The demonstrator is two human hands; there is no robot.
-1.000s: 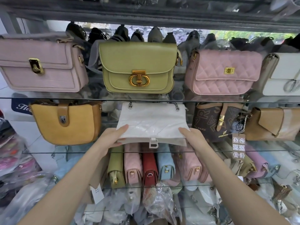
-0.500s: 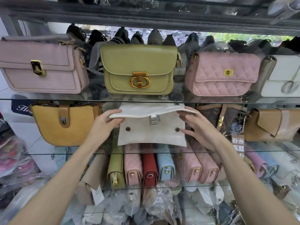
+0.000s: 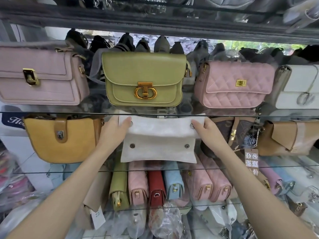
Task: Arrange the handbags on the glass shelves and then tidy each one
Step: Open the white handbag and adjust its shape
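Two hands hold up the flap of a white handbag on the middle glass shelf

Left hand pinches the flap's left corner — thumb curled on top; right hand pinches the right corner likewise, between the mustard bag and brown patterned bag.

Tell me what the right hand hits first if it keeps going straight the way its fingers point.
The right hand points up-left across the white bag's lifted flap, which it already holds. Beyond that it probably meets the glass shelf edge, though depth is unclear.
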